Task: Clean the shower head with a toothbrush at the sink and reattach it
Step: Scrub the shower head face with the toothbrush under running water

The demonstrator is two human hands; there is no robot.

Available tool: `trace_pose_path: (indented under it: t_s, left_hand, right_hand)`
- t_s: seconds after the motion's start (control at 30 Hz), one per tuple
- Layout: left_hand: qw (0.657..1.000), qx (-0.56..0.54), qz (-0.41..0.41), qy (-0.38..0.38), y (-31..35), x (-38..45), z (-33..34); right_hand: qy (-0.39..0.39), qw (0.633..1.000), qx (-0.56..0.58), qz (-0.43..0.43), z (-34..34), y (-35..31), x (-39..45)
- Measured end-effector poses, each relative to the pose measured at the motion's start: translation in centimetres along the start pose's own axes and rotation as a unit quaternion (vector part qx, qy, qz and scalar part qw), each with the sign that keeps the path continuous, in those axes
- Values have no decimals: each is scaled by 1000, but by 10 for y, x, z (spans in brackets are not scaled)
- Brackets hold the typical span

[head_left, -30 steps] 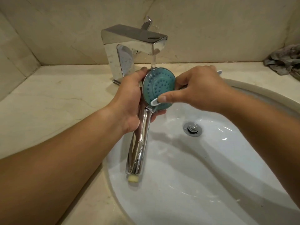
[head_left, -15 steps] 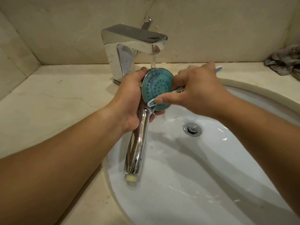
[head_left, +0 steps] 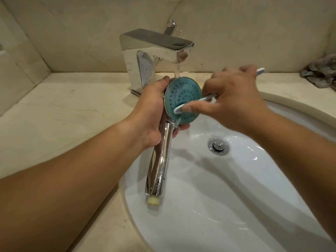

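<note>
A chrome shower head [head_left: 182,91] with a round teal nozzle face is held over the white sink [head_left: 227,206], its handle pointing down toward me. My left hand [head_left: 151,113] grips it at the neck, just below the face. My right hand [head_left: 234,102] holds a pale blue toothbrush [head_left: 209,98], forefinger pressing the brush end against the lower part of the teal face. The handle's far end sticks out past my knuckles. Water runs from the chrome faucet [head_left: 154,50] onto the top rim of the shower head.
A chrome drain [head_left: 218,146] sits in the basin right of the shower handle. The beige marble counter [head_left: 60,113] surrounds the sink, with marble walls behind. A crumpled grey cloth [head_left: 321,71] lies on the counter at the far right.
My right hand has shifted slightly up and right, sliding the brush across the teal face. The shower head and my left hand have stayed almost still.
</note>
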State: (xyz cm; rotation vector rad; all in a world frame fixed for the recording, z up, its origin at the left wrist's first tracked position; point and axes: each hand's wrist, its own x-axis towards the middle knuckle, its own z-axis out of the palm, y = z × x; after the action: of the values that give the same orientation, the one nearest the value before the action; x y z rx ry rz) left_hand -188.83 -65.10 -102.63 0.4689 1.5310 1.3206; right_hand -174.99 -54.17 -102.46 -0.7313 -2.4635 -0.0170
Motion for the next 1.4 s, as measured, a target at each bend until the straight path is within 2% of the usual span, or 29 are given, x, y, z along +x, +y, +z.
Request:
trace_pose_path:
  t_s: [0.07,0.17,0.3,0.43,0.57,0.7,0.8,0.93,1.07,1.2,1.3,1.4]
  left_hand:
    - [1000,-6,-1,1,0,1,0]
    - [1000,2,-3,5,0,1,-2]
    - [1000,-1,10,-8,-1,0,0]
    - [1000,9,10,-8,-1,-1,0]
    - [1000,14,9,-5,-1,-4,3]
    - [1000,6,5,-3,-2,-4,1]
    - [1000,9,8,-5,-2,-3,2]
    - [1000,3,6,1,-1,-4,1]
    - [1000,8,11,-5,-2,-3,3]
    - [1000,2,8,5,-2,-3,1]
    - [1000,-3,10,-3,-2,-2,3]
    - [1000,-11,6,0,-2,-2,2]
  right_hand:
    - [-2,1000,-9,-12,3,-6,-1]
    - [9,999,19,38,-2,-3,2]
    - [-30,999,15,20,6,-15,1]
    - [15,983,145,109,-3,-7,5]
    - [-12,994,80,71,1,-14,2]
    - [16,976,158,146,-3,-5,5]
    - [-25,984,132,115,1,-14,2]
    - [11,967,188,169,-2,-2,5]
    - [-13,969,192,154,1,-10,3]
    - [17,950,233,205,1,2,6]
    - [4,954,233,188,4,-2,5]
    - [18,949,225,222,3,0,6]
